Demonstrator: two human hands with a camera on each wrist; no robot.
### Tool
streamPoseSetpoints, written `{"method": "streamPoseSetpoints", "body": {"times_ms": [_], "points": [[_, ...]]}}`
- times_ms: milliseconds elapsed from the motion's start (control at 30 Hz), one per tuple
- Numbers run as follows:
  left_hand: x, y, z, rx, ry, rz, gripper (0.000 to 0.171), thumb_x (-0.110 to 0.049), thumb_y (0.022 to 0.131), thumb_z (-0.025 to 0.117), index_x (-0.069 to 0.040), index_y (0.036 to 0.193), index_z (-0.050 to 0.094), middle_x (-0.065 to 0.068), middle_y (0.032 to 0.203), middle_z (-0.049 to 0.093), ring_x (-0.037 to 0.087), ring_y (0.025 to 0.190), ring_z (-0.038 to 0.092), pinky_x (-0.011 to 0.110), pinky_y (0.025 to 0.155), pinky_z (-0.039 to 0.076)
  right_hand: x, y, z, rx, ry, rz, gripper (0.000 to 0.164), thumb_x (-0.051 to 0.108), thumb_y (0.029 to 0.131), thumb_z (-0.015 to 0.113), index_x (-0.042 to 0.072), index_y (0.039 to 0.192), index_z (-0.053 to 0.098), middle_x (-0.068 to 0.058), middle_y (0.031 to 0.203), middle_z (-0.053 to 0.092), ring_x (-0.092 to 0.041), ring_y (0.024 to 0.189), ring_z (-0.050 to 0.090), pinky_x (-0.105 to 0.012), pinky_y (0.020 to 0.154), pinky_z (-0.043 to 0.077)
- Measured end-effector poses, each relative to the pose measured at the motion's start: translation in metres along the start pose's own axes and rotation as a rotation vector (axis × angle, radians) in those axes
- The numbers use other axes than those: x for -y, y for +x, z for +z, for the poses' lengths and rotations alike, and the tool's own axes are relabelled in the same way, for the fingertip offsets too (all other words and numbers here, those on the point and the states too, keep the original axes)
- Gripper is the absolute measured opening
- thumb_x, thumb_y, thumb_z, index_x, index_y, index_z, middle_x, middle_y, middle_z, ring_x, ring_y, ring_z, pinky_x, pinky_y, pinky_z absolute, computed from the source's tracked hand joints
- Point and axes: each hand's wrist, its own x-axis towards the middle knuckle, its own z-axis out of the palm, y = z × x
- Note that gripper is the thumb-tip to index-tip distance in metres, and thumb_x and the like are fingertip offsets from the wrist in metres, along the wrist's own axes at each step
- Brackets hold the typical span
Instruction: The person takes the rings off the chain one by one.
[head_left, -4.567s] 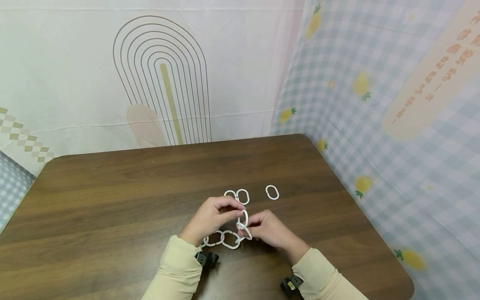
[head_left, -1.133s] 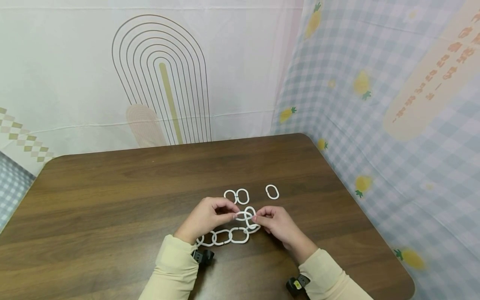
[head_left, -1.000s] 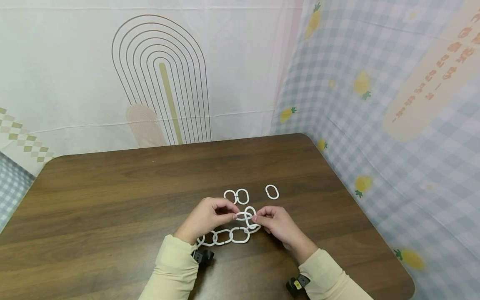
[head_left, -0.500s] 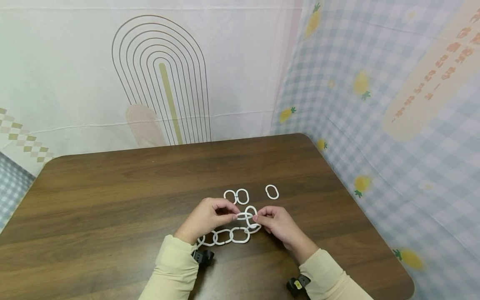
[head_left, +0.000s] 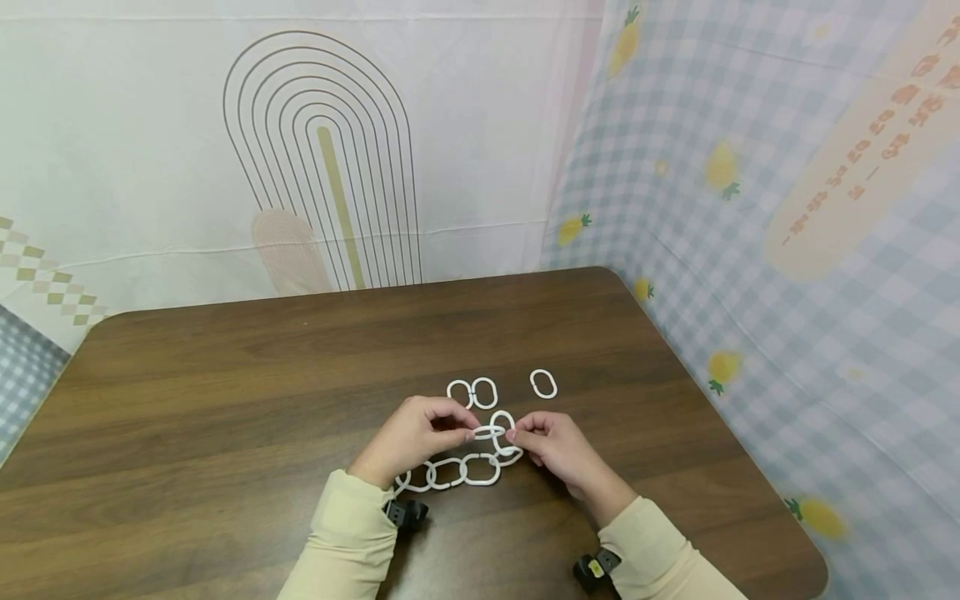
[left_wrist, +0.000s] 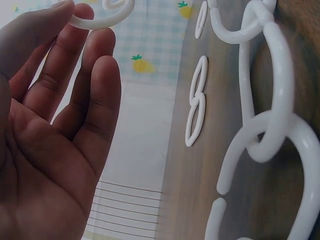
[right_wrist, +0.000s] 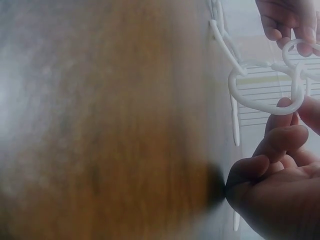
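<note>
In the head view my left hand pinches a white plastic chain link between thumb and fingertips. That link passes through a second white link, which stands upright and is pinched by my right hand. From there a white link chain bends down and runs left along the table, partly hidden by my left wrist. The left wrist view shows a small gap in one of the chain's links. My left hand's other fingers are loosely bent; the right hand's other fingers are curled in.
Two loose white links lie side by side behind my left hand, partly covered by it. Another loose link lies further right on the brown wooden table. Printed cloths hang behind and at the right.
Compared with several seconds ago, my right hand has moved a little right and up, and the chain lies more stretched out. Over the last second almost nothing has moved.
</note>
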Motion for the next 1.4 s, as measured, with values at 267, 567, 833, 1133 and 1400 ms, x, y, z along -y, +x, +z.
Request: {"method": "streamPoseSetpoints", "body": {"times_ms": [267,567,833,1133,1400], "points": [[0.002,0.0,0.001,0.002,0.002,0.003,0.007,-0.01,0.089,0.077,-0.014,0.094,0.078,-0.006,0.087,0.072,0.005,0.081,0.062,0.023,0.075,0.053,-0.001,0.0,-0.001,-0.009,-0.003,0.009,0.019,0.014,0.091,0.072,-0.005,0.092,0.067,0.004,0.058,0.046,-0.011,0.053,0.041,-0.021,0.049,0.035],[-0.001,-0.003,-0.005,-0.037,-0.026,-0.029,0.007,-0.009,0.089,0.076,-0.011,0.095,0.078,-0.007,0.088,0.072,0.006,0.08,0.063,0.022,0.072,0.053,-0.001,-0.002,-0.004,-0.025,0.009,0.014,0.018,0.013,0.09,0.072,-0.005,0.091,0.066,0.004,0.059,0.046,-0.009,0.053,0.041,-0.021,0.05,0.035],[0.004,-0.003,-0.002,-0.1,-0.031,-0.039,0.008,-0.008,0.089,0.076,-0.007,0.096,0.077,-0.003,0.089,0.073,0.006,0.081,0.063,0.022,0.072,0.053,-0.002,-0.007,-0.005,-0.005,-0.01,0.015,0.018,0.014,0.088,0.074,-0.002,0.089,0.068,0.004,0.058,0.047,-0.008,0.053,0.042,-0.02,0.05,0.036],[0.006,-0.001,0.0,-0.178,-0.011,-0.098,0.009,-0.008,0.088,0.077,-0.004,0.095,0.075,-0.003,0.084,0.072,0.009,0.077,0.063,0.024,0.07,0.053,-0.002,-0.012,-0.002,-0.001,-0.016,0.021,0.016,0.012,0.088,0.074,-0.002,0.088,0.068,0.005,0.059,0.047,-0.01,0.054,0.042,-0.02,0.05,0.036],[0.004,0.006,0.006,-0.202,-0.078,-0.184,0.007,-0.003,0.086,0.076,-0.003,0.092,0.072,0.002,0.081,0.072,0.011,0.071,0.067,0.024,0.066,0.056,-0.002,-0.019,-0.001,0.01,-0.036,0.011,0.017,0.014,0.088,0.075,-0.002,0.088,0.068,0.005,0.059,0.047,-0.008,0.053,0.042,-0.02,0.049,0.036]]}}
